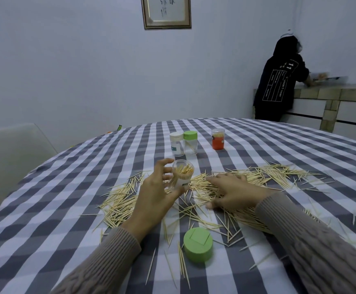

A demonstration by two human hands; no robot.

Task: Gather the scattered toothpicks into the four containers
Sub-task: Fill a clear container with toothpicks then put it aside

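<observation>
The left hand [153, 194] curls its fingers round an open jar [182, 172] that is partly full of sticks. The right hand [231, 193] lies flat with fingers spread on the big pile of toothpicks [257, 177] on the checked table [66, 209]. It is best to pinch a small bunch, line the sticks up, and keep the jar steady. The green lid [197, 247] waits nearby.

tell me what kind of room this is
Probably a home dining room or kitchen corner: a round table under a grey and white checked tablecloth, a framed picture on the plain wall, and a tiled counter where another person stands.
</observation>
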